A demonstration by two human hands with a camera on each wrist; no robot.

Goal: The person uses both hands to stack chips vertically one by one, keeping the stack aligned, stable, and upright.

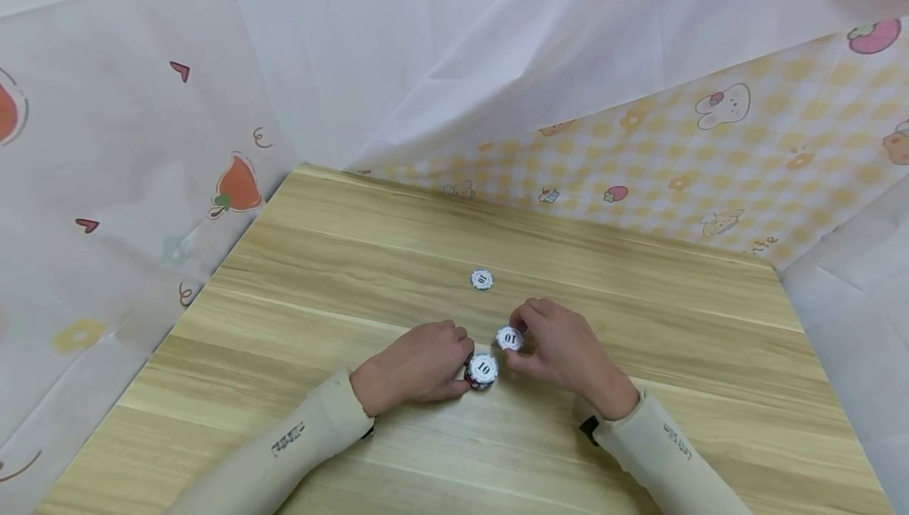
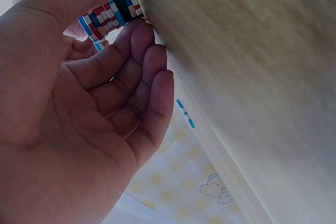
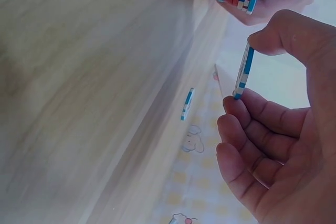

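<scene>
A stack of poker chips (image 1: 483, 371) in red, blue, black and white stands on the table, its top chip marked 10. My left hand (image 1: 424, 365) holds the stack between thumb and index finger; in the left wrist view the stack's striped edges (image 2: 110, 17) show between them. My right hand (image 1: 564, 347) pinches one blue-and-white poker chip (image 3: 244, 72) by its rim, between thumb and index finger. This chip is above the table, just to the right of the stack. Another chip marked 10 (image 1: 481, 279) lies flat beyond both hands.
The wood-grain table (image 1: 341, 263) meets a yellow checked cloth (image 1: 667, 160) at its back edge. White sheeting with printed fruit (image 1: 142, 144) hangs along the left side, and more white cloth drapes across the back.
</scene>
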